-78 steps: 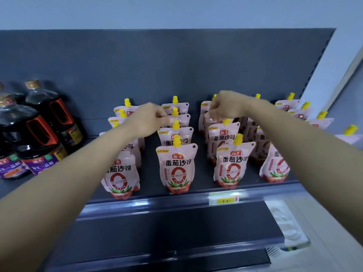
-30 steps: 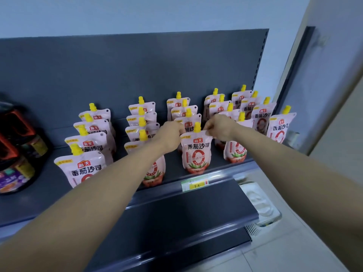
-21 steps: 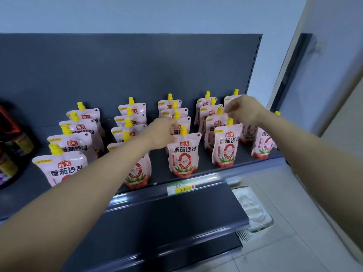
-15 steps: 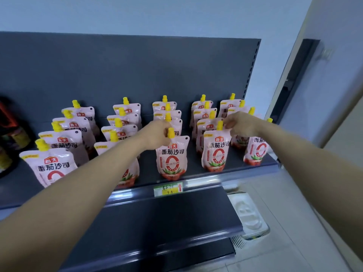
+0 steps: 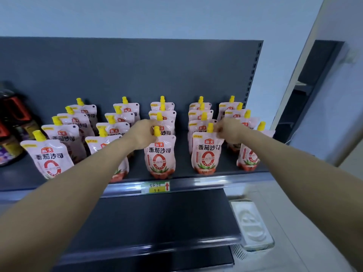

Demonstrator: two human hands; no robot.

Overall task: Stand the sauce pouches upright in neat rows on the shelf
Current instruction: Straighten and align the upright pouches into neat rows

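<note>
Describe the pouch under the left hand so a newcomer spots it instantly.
Find the grey shelf's front rail and its yellow-green price tag. The front pouch of the middle column stands directly above that tag. Only it has the left hand gripping its top beside the yellow cap; the right hand grips its neighbour.

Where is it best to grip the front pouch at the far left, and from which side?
Pinch the far-left front pouch at its flat top seam beside the yellow cap, coming from above and in front: the body looks soft and bulging, and another pouch stands close behind.
</note>
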